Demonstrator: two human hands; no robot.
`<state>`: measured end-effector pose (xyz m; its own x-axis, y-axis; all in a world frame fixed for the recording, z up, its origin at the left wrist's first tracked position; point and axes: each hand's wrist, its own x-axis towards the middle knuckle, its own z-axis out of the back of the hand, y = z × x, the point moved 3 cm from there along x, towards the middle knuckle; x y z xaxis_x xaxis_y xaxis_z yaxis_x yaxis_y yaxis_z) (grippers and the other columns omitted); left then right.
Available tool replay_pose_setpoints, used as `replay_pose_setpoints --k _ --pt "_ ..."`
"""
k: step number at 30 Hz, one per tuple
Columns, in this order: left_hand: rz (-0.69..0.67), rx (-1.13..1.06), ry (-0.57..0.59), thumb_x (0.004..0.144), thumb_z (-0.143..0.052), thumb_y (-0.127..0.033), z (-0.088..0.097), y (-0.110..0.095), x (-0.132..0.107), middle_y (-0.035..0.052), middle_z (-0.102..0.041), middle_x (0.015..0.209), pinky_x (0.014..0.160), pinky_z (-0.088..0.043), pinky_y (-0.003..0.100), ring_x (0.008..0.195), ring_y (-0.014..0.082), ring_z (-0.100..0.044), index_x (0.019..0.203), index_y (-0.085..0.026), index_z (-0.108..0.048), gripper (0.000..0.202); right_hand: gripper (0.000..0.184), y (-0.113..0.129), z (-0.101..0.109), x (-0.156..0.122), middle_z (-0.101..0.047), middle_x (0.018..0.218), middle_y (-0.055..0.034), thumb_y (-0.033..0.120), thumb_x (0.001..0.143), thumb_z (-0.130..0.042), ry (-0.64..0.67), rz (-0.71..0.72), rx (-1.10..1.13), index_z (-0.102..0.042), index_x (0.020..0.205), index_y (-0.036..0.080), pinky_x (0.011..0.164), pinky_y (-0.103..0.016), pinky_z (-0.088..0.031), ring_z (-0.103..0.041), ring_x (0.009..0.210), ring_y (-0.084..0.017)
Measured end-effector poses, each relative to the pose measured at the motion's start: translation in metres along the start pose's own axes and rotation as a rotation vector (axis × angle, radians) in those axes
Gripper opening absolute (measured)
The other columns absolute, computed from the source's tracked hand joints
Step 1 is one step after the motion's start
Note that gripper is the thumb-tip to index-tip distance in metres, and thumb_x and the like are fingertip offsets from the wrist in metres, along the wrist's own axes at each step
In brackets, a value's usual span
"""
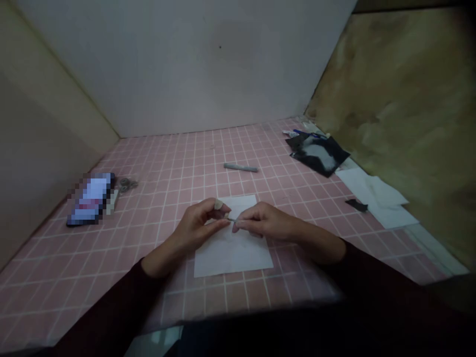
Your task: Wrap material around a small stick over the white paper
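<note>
My left hand (pixel 201 225) and my right hand (pixel 260 222) meet above a white sheet of paper (pixel 238 253) on the pink checked tabletop (pixel 186 168). Both hands are closed in a pinch on a small thin grey object (pixel 231 218) held between the fingertips. It is too small to name. Dark sleeves cover both forearms.
A grey marker (pixel 240 167) lies beyond the paper. At the left lie a phone (pixel 91 199) and some small metal pieces (pixel 127 185). At the right are a black packet (pixel 317 153), pens (pixel 303 133), white sheets (pixel 375 196) and a small black scrap (pixel 356 204). Walls enclose the table.
</note>
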<state>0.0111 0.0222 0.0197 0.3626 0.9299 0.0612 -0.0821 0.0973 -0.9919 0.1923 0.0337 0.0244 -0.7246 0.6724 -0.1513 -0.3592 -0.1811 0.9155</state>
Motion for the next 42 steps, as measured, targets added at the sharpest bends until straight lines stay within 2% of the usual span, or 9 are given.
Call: replay_pose_setpoints --k 4,7,11,15,20,24,29,34,42 --pt "0.145 -0.153 -0.04 0.076 -0.072 -0.02 -0.001 0.003 0.0 0.0002 -0.062 0.08 0.066 -0.05 0.021 0.071 0.01 -0.06 0.094 -0.017 -0.062 0.022 0.025 0.006 -0.002 -0.004 -0.06 0.066 -0.002 0.021 0.091 -0.047 -0.248 0.125 -0.418 -0.069 0.084 0.013 0.059 -0.023 -0.035 -0.05 0.059 -0.01" --pt "0.094 -0.121 -0.087 0.077 -0.071 -0.019 0.001 0.005 0.0 0.0007 -0.062 0.084 0.07 -0.05 0.022 0.075 0.0106 -0.06 0.095 -0.018 -0.061 0.021 0.021 0.009 -0.006 -0.006 -0.063 0.073 -0.0042 0.015 0.089 -0.046 -0.334 0.121 -0.588 -0.067 0.089 0.014 0.061 -0.024 -0.034 -0.051 0.063 -0.012" --pt "-0.119 0.156 -0.038 0.078 -0.069 -0.017 0.001 0.006 0.0 0.0028 -0.06 0.09 0.079 -0.049 0.027 0.084 0.0142 -0.059 0.096 -0.02 -0.062 0.019 0.023 0.006 0.0 -0.005 -0.052 0.059 0.0012 0.02 0.089 -0.048 -0.162 0.076 -0.28 -0.067 0.077 0.012 0.057 -0.022 -0.033 -0.045 0.055 -0.009" --pt "-0.269 0.349 0.001 0.082 -0.065 -0.016 0.0 0.003 0.0 0.0059 -0.059 0.099 0.085 -0.047 0.032 0.095 0.0182 -0.057 0.099 -0.021 -0.061 0.018 0.032 -0.003 0.006 -0.004 -0.035 0.049 0.0084 0.031 0.093 -0.043 0.126 -0.029 0.113 -0.067 0.097 0.012 0.045 -0.02 -0.026 -0.029 0.041 -0.006" --pt "-0.169 0.377 0.015 0.081 -0.067 -0.021 -0.001 0.005 0.002 0.0052 -0.06 0.091 0.078 -0.049 0.031 0.084 0.0166 -0.058 0.094 -0.018 -0.061 0.015 0.021 -0.001 0.001 -0.005 -0.052 0.06 0.0006 0.017 0.087 -0.049 -0.203 0.086 -0.481 -0.066 0.076 0.013 0.056 -0.024 -0.029 -0.044 0.057 -0.01" --pt "-0.083 0.263 -0.002 0.081 -0.067 -0.026 0.002 0.008 0.003 0.0043 -0.06 0.089 0.071 -0.049 0.027 0.077 0.014 -0.058 0.098 -0.017 -0.06 0.02 0.022 0.005 -0.013 -0.008 -0.062 0.077 -0.0056 0.011 0.087 -0.044 -0.36 0.085 -0.832 -0.064 0.094 0.015 0.056 -0.026 -0.028 -0.049 0.063 -0.014" --pt "-0.279 0.496 0.041 0.082 -0.067 -0.025 0.002 -0.004 0.003 0.0054 -0.061 0.088 0.073 -0.048 0.029 0.078 0.0147 -0.058 0.095 -0.016 -0.061 0.017 0.025 0.003 -0.006 -0.004 -0.055 0.062 -0.0001 0.022 0.09 -0.046 -0.166 0.091 -0.365 -0.067 0.081 0.013 0.058 -0.023 -0.034 -0.047 0.057 -0.01" --pt "-0.416 0.533 0.131 0.085 -0.061 -0.021 0.0 -0.014 0.001 0.0052 -0.061 0.089 0.075 -0.047 0.028 0.082 0.0149 -0.058 0.094 -0.017 -0.06 0.01 0.035 -0.005 0.004 0.001 -0.035 0.049 0.0074 0.037 0.092 -0.045 0.146 -0.041 0.042 -0.069 0.093 0.012 0.045 -0.02 -0.026 -0.031 0.043 -0.007" --pt "0.021 0.022 0.036 0.08 -0.067 -0.025 0.002 0.004 0.004 0.0005 -0.059 0.076 0.062 -0.046 0.023 0.066 0.0107 -0.056 0.089 -0.015 -0.058 0.017 0.028 -0.002 -0.014 -0.003 -0.066 0.08 -0.0076 0.021 0.091 -0.041 -0.384 0.126 -0.653 -0.068 0.098 0.017 0.066 -0.026 -0.04 -0.057 0.074 -0.017"
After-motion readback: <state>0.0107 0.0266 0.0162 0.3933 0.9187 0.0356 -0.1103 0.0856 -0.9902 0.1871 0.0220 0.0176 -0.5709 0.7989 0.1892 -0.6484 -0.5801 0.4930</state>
